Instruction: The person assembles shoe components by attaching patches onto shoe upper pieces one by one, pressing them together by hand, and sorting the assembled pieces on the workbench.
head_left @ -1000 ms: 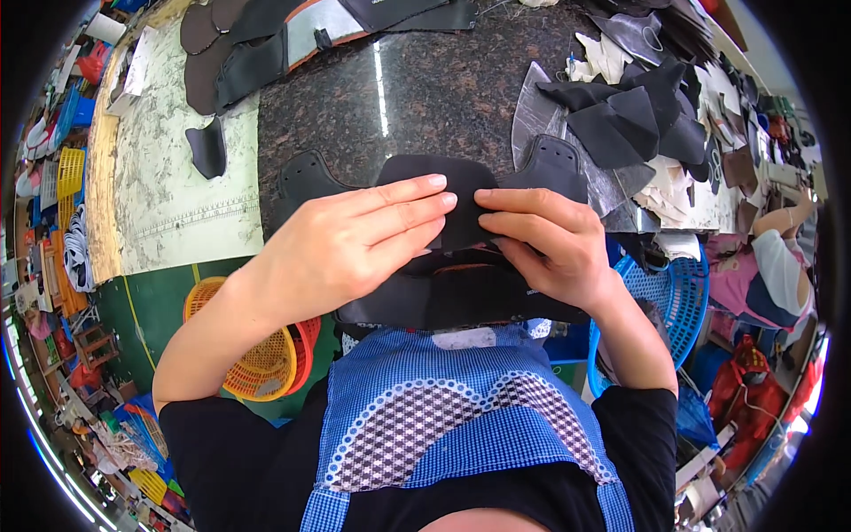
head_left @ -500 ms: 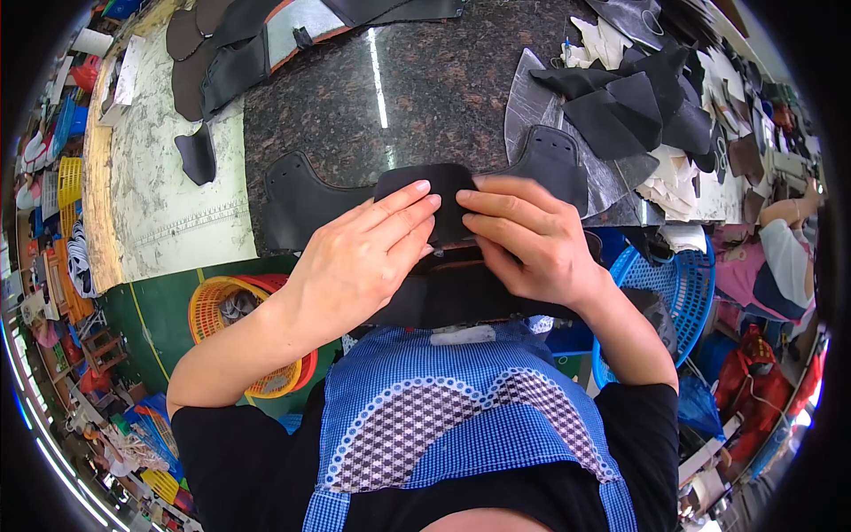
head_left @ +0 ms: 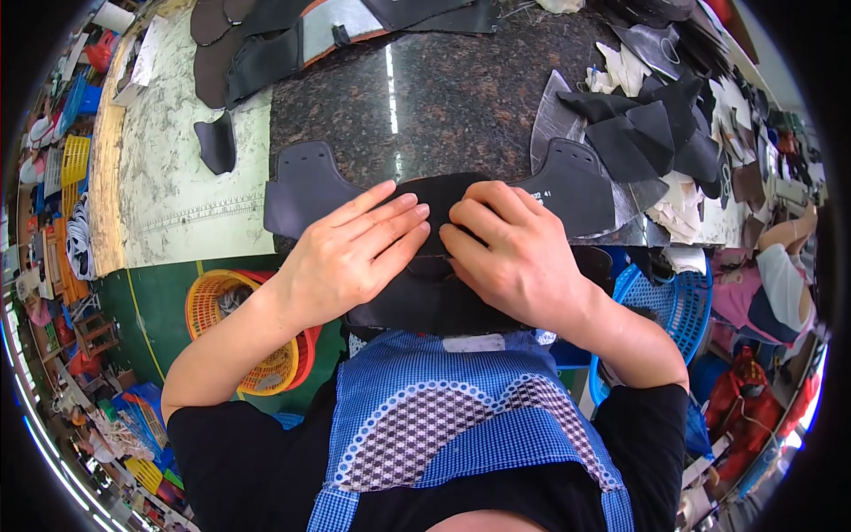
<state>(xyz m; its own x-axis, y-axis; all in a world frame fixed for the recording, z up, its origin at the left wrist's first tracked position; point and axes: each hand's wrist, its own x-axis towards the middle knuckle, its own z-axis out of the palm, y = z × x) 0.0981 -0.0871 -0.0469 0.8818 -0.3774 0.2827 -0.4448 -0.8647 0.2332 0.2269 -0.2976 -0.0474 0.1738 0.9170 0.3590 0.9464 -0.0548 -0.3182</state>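
A black leather shoe upper point(head_left: 306, 193) spreads along the table's near edge. Its two side flaps have rows of small holes, and pale marks show on the right flap. My left hand point(head_left: 355, 253) rests on the middle part with fingers straight and lying flat. Opposite it, my right hand point(head_left: 519, 253) has its fingers bent and pressed together on the same middle part, gripping the leather. Both hands hide much of the centre. Below them, more black material point(head_left: 425, 306) hangs between the table edge and my blue checked apron point(head_left: 461, 399).
Black leather scraps point(head_left: 638, 137) and torn pale pieces pile up at right. More leather parts point(head_left: 257, 66) lie at the far left, with one small dark piece point(head_left: 215, 142) on the pale cutting sheet point(head_left: 168, 199). Yellow point(head_left: 204, 310) and blue baskets point(head_left: 665, 301) stand below; another person point(head_left: 780, 275) sits at right.
My right hand's fingers have bent more and come further over the middle part, covering more of it. The side flaps have shifted slightly. The whole view has moved a little.
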